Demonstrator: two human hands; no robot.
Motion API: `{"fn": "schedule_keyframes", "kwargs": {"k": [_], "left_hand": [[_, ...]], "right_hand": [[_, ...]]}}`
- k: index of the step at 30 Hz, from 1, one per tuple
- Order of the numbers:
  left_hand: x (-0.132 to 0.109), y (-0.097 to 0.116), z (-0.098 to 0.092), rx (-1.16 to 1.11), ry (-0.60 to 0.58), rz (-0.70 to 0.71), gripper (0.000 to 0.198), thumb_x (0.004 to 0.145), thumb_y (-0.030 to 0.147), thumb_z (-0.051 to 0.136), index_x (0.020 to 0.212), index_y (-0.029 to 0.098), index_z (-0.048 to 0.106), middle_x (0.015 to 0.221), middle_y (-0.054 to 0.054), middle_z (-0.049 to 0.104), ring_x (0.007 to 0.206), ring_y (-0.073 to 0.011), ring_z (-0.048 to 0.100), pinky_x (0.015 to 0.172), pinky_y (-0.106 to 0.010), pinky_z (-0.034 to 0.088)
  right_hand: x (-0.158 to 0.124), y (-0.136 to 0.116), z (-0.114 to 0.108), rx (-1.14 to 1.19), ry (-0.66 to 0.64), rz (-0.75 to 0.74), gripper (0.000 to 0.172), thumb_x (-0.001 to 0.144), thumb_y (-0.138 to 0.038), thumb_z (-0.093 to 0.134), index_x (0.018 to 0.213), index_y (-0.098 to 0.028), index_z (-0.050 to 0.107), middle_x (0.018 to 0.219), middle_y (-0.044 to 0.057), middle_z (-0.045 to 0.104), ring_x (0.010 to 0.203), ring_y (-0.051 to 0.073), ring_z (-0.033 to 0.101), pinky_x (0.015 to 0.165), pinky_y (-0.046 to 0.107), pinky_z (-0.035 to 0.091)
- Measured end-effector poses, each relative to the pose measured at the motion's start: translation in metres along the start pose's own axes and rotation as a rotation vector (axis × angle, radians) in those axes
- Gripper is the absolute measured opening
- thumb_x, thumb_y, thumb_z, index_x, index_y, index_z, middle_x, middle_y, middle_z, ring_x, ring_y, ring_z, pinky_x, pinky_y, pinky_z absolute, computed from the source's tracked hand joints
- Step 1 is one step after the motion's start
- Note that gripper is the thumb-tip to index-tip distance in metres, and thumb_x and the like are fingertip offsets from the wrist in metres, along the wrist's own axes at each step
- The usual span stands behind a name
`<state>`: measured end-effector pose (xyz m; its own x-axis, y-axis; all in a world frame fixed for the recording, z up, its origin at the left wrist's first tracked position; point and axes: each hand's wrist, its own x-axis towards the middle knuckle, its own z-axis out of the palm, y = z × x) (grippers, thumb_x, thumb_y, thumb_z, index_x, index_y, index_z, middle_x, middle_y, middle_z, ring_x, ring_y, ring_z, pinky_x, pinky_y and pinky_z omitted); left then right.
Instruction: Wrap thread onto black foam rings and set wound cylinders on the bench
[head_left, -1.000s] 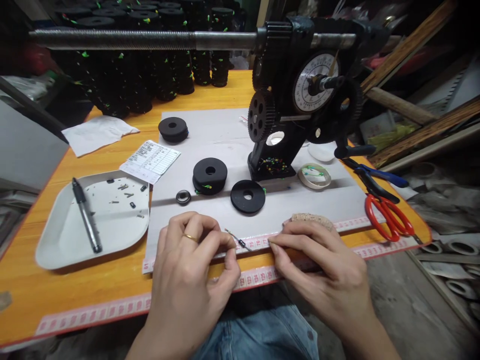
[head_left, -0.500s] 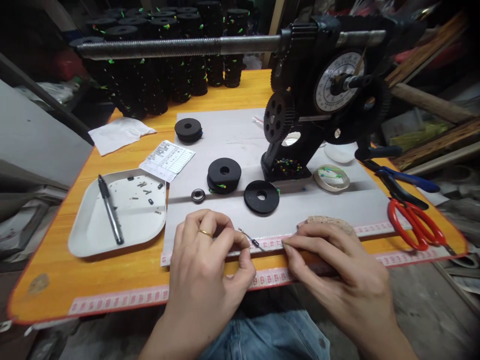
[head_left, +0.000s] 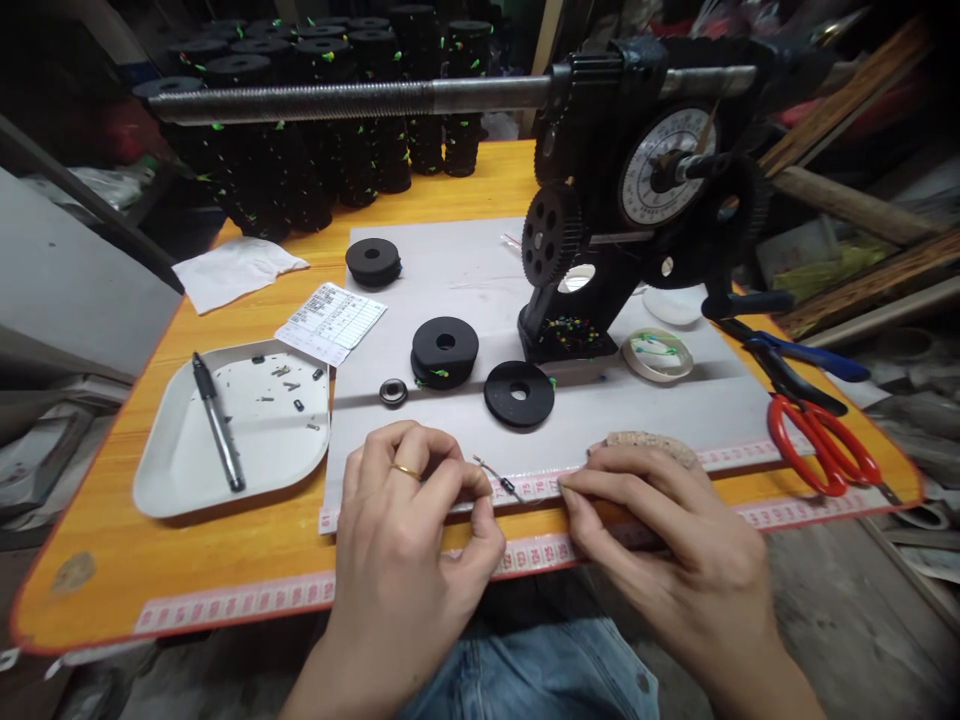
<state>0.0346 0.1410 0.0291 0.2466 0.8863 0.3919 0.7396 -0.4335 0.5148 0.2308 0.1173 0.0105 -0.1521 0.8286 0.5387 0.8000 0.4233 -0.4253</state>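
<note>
My left hand (head_left: 412, 530), with a ring on one finger, is closed in a pinch over the front edge of the white board. Just beside its fingertips lies a small black piece (head_left: 508, 486) with thin dark ends, near the upper pink measuring tape (head_left: 534, 487). My right hand (head_left: 667, 540) is also closed, thumb and forefinger pressed together at the tape to the right of that piece. Whatever either pinch holds is too thin or hidden to make out. A cork-like curved piece (head_left: 651, 446) rests behind the right hand's knuckles.
Black foam spools (head_left: 519, 394) and a small ring (head_left: 392, 392) lie on the white board (head_left: 457, 275). A geared machine (head_left: 555, 235) stands behind. At left is a white tray (head_left: 169, 455) with a pen (head_left: 217, 420); red-handled scissors (head_left: 817, 450) and pliers (head_left: 814, 358) lie right.
The whole view has shifted slightly to the left. Both hands keep their pinches in about the same place over the board's front edge.
</note>
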Motion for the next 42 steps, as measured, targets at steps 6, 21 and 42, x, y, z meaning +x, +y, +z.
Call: {"fn": "schedule_keyframes", "kwargs": {"k": [6, 21, 42], "left_hand": [[0.000, -0.001, -0.002, -0.039, 0.041, 0.037, 0.012, 0.077, 0.006, 0.064, 0.077, 0.018, 0.065, 0.088, -0.007, 0.060, 0.094, -0.0250, 0.049, 0.080, -0.041, 0.042], [-0.058, 0.019, 0.016, -0.284, -0.100, 0.166, 0.019, 0.083, 0.000, 0.055, 0.089, 0.018, 0.056, 0.077, -0.005, 0.059, 0.073, -0.0186, 0.055, 0.066, -0.030, 0.043], [-0.018, 0.061, 0.024, -1.686, -0.250, -0.776, 0.021, 0.088, 0.034, 0.066, 0.084, 0.014, 0.069, 0.052, 0.006, 0.051, 0.037, -0.0019, 0.038, 0.038, -0.013, 0.038]], "right_hand": [[0.001, -0.002, -0.001, 0.009, 0.011, 0.003, 0.014, 0.085, -0.008, 0.066, 0.092, -0.019, 0.066, 0.091, 0.004, 0.065, 0.087, 0.016, 0.060, 0.078, 0.032, 0.045], [-0.019, -0.038, 0.002, 1.487, -0.168, 0.862, 0.015, 0.094, -0.032, 0.061, 0.087, -0.020, 0.055, 0.080, -0.001, 0.071, 0.049, 0.007, 0.065, 0.042, 0.013, 0.050], [-0.037, -0.046, -0.023, 1.243, -0.165, 0.737, 0.017, 0.094, -0.029, 0.061, 0.082, -0.018, 0.057, 0.069, -0.002, 0.066, 0.053, 0.007, 0.064, 0.050, 0.015, 0.053]]}}
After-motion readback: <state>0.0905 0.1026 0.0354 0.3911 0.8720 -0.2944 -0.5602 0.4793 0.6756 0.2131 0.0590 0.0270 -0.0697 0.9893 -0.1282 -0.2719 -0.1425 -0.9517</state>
